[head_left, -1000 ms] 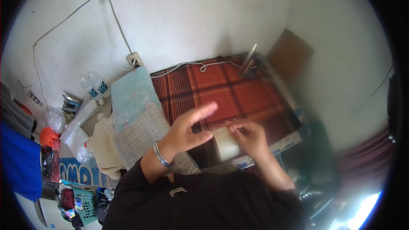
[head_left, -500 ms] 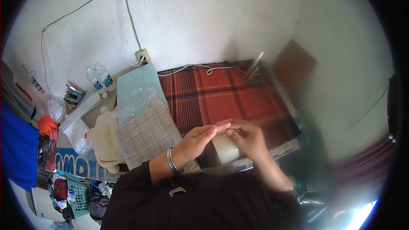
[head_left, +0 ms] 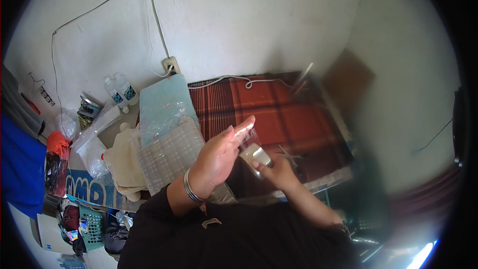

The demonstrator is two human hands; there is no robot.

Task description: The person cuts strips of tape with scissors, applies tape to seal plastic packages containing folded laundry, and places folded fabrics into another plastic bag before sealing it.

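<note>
My right hand (head_left: pixel 279 170) grips a wide roll of clear tape (head_left: pixel 256 155), with the thumb across its near side. My left hand (head_left: pixel 220 155) is raised beside the roll, its fingers stretched out together and palm turned toward it. A glossy clear strip shows along the left fingers and appears to run down to the roll; how it is attached there I cannot tell. Just beyond the right hand, scissors (head_left: pixel 289 155) lie on the red and black plaid cloth (head_left: pixel 264 107).
Left of the cloth are a checked piece in clear plastic (head_left: pixel 172 152), a light blue board (head_left: pixel 167 94) and cream fabric pieces (head_left: pixel 122 159). Two bottles (head_left: pixel 122 89) stand by the wall. A cup with a stick (head_left: pixel 301 82) sits at the back right. A white cable (head_left: pixel 244 80) crosses the far edge.
My hands, fingertips together above the roll before, have drawn apart. The right hand now holds the tape roll up, and the left fingers have straightened. The scissors have come into sight.
</note>
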